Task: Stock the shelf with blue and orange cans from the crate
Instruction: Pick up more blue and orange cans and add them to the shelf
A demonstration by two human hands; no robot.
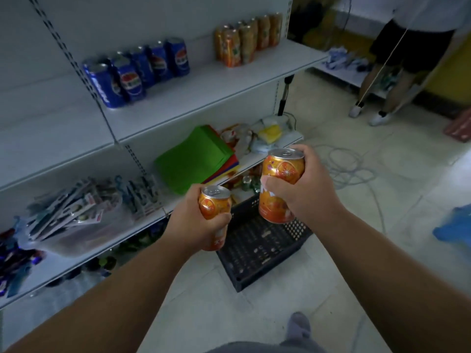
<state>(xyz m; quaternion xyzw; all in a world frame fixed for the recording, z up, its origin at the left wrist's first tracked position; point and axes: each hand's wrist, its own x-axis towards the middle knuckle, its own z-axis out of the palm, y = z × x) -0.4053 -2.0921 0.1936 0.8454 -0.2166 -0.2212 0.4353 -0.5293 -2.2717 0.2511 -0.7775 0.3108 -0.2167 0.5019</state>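
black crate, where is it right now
In the head view the black crate sits on the floor at lower centre, in front of the lowest shelves, below both hands and the orange cans they hold.

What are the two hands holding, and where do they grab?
Each grips an orange can round its side: left hand the lower can, right hand the higher can.

Centre frame, left hand [195,220] and right hand [298,186] each grip an orange can above the dark crate [257,248]; blue cans [137,72] line the upper-left shelf [204,95].
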